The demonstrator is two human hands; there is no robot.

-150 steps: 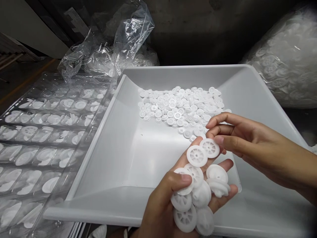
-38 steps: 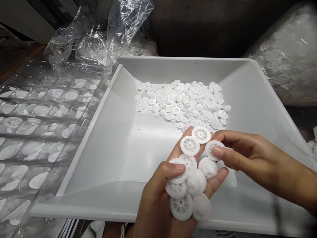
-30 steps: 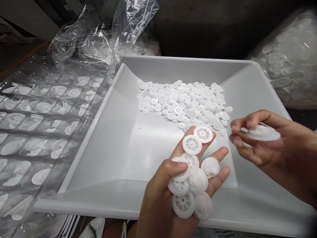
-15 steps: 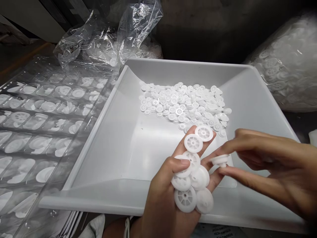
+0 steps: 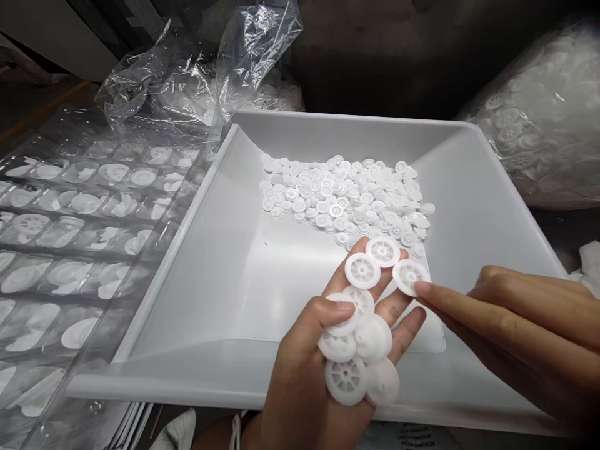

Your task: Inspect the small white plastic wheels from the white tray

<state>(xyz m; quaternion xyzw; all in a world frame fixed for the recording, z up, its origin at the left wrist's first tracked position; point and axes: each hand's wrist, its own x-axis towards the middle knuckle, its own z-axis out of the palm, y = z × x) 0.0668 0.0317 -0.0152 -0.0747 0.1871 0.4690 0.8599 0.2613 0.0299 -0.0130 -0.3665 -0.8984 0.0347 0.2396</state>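
My left hand [image 5: 319, 356] is palm up over the front of a pale grey tray [image 5: 201, 281], cradling several small white plastic wheels. Its thumb presses on one spoked wheel [image 5: 340, 314]; others lie across the palm and fingers, some spoke side up, some showing a smooth raised side. At its fingertips rest two more spoked wheels. My right hand [image 5: 510, 325] comes in from the right, fingers drawn together, with a spoked wheel [image 5: 411, 277] at its index fingertip, against the left fingers. The right thumb is hidden. A pile of similar wheels [image 5: 347, 194] lies farther back in the tray.
Left of the tray lies a clear plastic tray [image 5: 70, 244] with many compartments holding white parts. A crumpled clear bag [image 5: 187, 87] with white pieces stands behind it. At the back right is a full clear bag of wheels [image 5: 539, 125]. The tray's raised rim surrounds my hands.
My right hand has turned the wheel from edge-on to spoke side up and brought it against my left fingers. The left hand keeps its wheels; the view has shifted slightly.
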